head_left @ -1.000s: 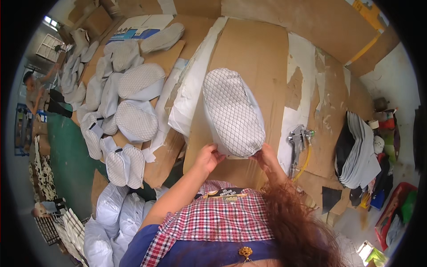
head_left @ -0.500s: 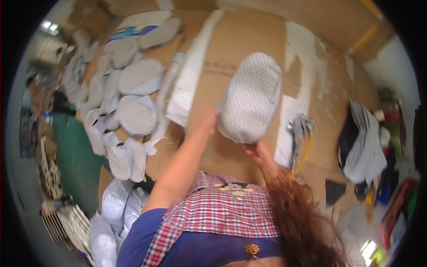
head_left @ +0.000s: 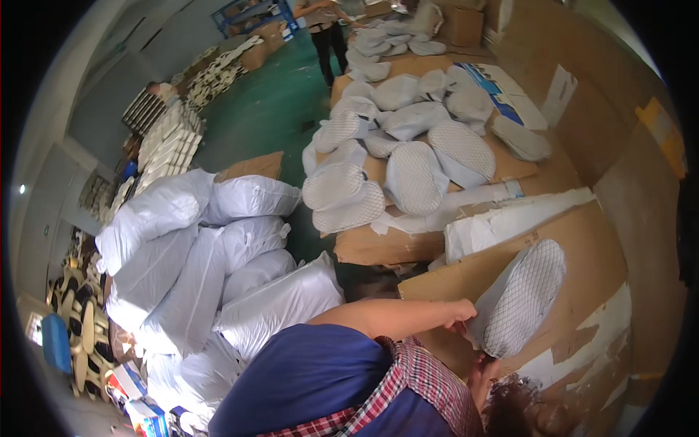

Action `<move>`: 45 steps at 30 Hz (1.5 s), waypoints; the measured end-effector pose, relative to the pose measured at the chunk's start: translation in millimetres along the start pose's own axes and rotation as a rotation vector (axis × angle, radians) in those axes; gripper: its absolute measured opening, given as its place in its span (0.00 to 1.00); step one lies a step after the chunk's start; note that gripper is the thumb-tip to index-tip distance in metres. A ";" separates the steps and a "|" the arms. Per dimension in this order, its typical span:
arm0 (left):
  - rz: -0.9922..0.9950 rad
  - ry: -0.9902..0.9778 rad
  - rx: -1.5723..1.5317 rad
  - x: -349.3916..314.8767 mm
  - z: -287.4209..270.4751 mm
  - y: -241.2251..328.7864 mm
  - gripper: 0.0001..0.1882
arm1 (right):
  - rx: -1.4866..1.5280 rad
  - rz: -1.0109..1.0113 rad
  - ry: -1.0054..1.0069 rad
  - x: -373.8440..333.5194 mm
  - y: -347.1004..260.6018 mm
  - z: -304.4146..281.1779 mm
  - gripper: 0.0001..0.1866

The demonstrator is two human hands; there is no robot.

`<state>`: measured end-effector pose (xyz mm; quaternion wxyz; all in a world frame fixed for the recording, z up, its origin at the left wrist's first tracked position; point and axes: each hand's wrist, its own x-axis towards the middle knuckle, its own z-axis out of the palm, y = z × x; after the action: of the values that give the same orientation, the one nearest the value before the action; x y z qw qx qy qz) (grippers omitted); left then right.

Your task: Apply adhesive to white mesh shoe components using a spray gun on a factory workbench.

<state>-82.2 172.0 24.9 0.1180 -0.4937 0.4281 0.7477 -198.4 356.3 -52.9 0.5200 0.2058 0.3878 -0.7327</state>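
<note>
A quilted grey-white pad (head_left: 520,302) stood tilted over the brown cardboard (head_left: 582,269) on the right side of the scene, its diamond stitching facing up and right. The left hand (head_left: 460,315) grasped its left edge with curled fingers; the right hand (head_left: 481,373) touched its near end, though whether it gripped could not be told, as hair partly hid it. Just beyond the pad, to the left, ran a strip of white paper (head_left: 510,224), and past that lay a spread of similar pads (head_left: 416,178), some overlapping. Plump white bags (head_left: 280,297) were heaped on the left. Farther off, a standing person (head_left: 320,22) was beside the green floor (head_left: 244,138).
</note>
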 end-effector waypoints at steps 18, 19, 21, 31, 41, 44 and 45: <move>0.157 0.157 0.041 38.4 -28.0 16.8 0.10 | 0.007 -0.295 -0.051 -37.1 8.0 42.9 0.07; 0.124 0.131 0.050 33.6 -18.6 22.1 0.11 | -0.054 -0.315 0.102 -46.8 9.2 43.7 0.05; 0.104 0.090 0.103 31.4 -14.9 35.0 0.12 | -0.202 -0.459 0.327 -68.0 -4.0 28.3 0.05; 0.062 -0.034 0.545 53.6 -77.2 83.9 0.17 | -1.565 -1.048 1.084 -111.2 -44.7 -54.0 0.30; 0.746 -0.196 0.319 96.4 69.4 144.3 0.44 | -1.038 -1.043 0.925 -117.0 -84.6 -96.4 0.36; 0.881 -0.038 0.528 79.8 84.4 164.5 0.45 | -0.822 -0.811 0.659 -197.9 -87.3 -21.3 0.36; 0.912 0.073 0.692 74.8 95.3 167.1 0.44 | -0.967 -0.847 0.713 -219.2 -86.4 -13.4 0.34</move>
<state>-279.3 124.5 63.5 -0.0763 -0.2171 0.8215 0.5218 -197.3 512.5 124.0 0.0671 0.0117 0.8596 -0.5065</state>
